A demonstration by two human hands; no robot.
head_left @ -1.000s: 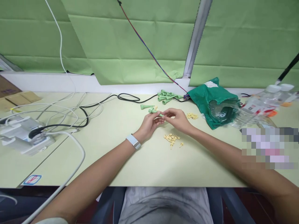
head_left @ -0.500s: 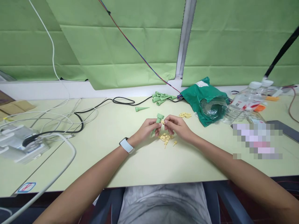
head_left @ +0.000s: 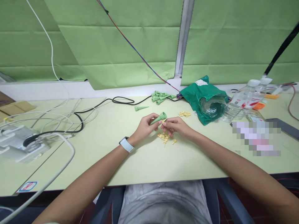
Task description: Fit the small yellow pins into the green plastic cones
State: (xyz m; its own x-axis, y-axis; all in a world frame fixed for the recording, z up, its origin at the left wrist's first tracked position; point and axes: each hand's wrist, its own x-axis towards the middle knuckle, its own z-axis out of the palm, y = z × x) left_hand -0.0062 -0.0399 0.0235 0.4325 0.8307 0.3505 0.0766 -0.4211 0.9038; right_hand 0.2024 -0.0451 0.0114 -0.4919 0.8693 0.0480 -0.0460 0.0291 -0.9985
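Observation:
My left hand (head_left: 147, 125) is closed around a green plastic watering spike (head_left: 160, 117), its wide cup end tilted up to the right. My right hand (head_left: 175, 125) pinches a small yellow plastic valve piece (head_left: 163, 122) against the spike's side, just below the cup; the fingers partly hide the contact. Beneath the hands lies a pile of small yellow pieces (head_left: 163, 136), with one yellow piece (head_left: 174, 142) apart on the right. A second yellow pile (head_left: 184, 114) lies beyond my right hand. A single green spike (head_left: 140, 108) and a heap of green spikes (head_left: 161, 97) lie farther back.
A torn green plastic bag (head_left: 203, 96) and clear bottles (head_left: 243, 99) stand at the back right, near a dark phone-like slab (head_left: 286, 128). Tangled cables (head_left: 67, 116) and a white power strip (head_left: 23, 144) occupy the left of the table (head_left: 144, 168).
The green spike has tipped from nearly upright to a slant, cup end to the right. My right hand has turned lower beside it, still pinching the yellow piece.

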